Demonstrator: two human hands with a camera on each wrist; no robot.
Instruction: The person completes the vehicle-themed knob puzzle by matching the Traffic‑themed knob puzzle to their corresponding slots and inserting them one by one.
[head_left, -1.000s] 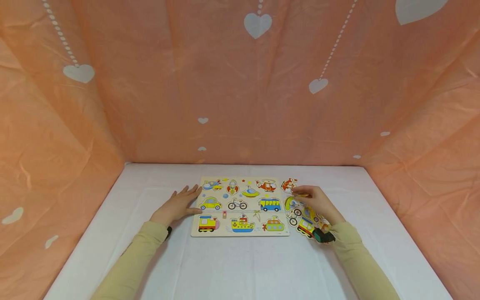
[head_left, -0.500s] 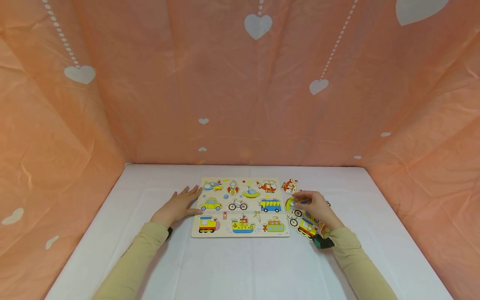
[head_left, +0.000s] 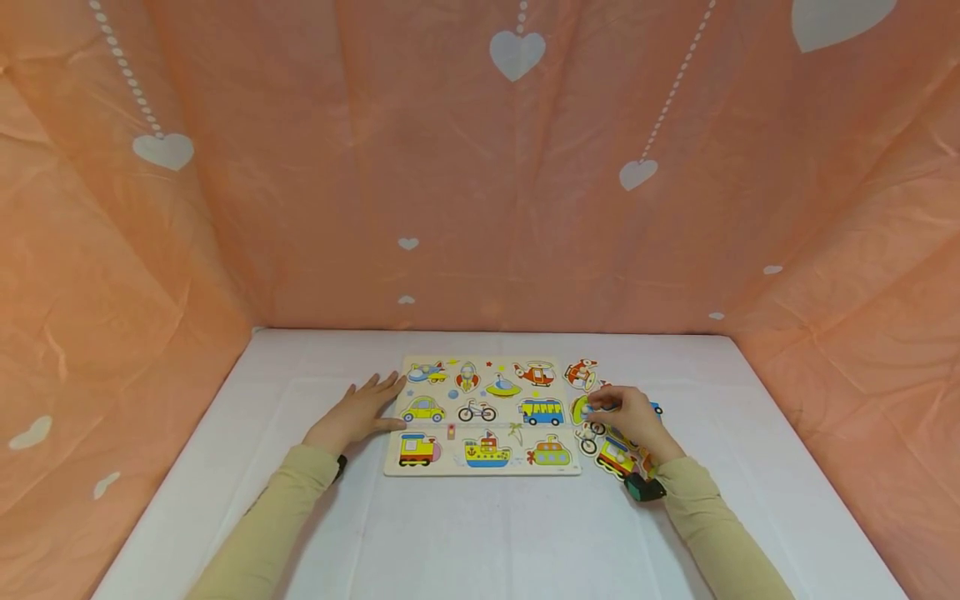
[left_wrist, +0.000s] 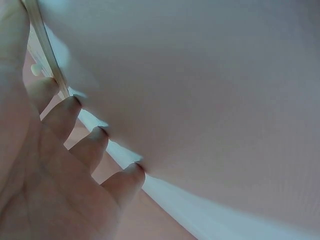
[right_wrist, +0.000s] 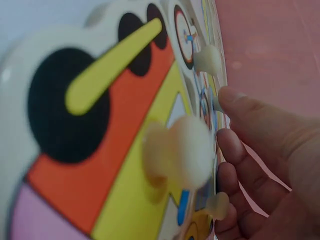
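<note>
My left hand (head_left: 356, 417) lies with fingers spread at the left edge of a wooden puzzle board (head_left: 495, 427) printed with vehicles. In the left wrist view, the fingers (left_wrist: 90, 150) are stretched out beside the board's edge. Right of the board, my right hand (head_left: 630, 421) is over a pile of knobbed puzzle pieces. Its thumb and index finger pinch the small knob of a yellow-green flying saucer piece (head_left: 578, 409). The other fingers of that hand are curled. The right wrist view shows a train piece (right_wrist: 125, 165) close up, its pale knob sticking out.
A red helicopter piece (head_left: 580, 373) lies behind the saucer piece, and a bicycle piece (head_left: 588, 443) in front of it. A blue piece (head_left: 657, 408) shows partly beyond the right hand. White cloth (head_left: 465, 533) covers the table, and peach curtains with hearts (head_left: 517, 55) enclose it.
My right hand has drawn slightly nearer to me, from beside the helicopter piece to the saucer's knob, its fingers closing together. The left hand has stayed at the board's edge.
</note>
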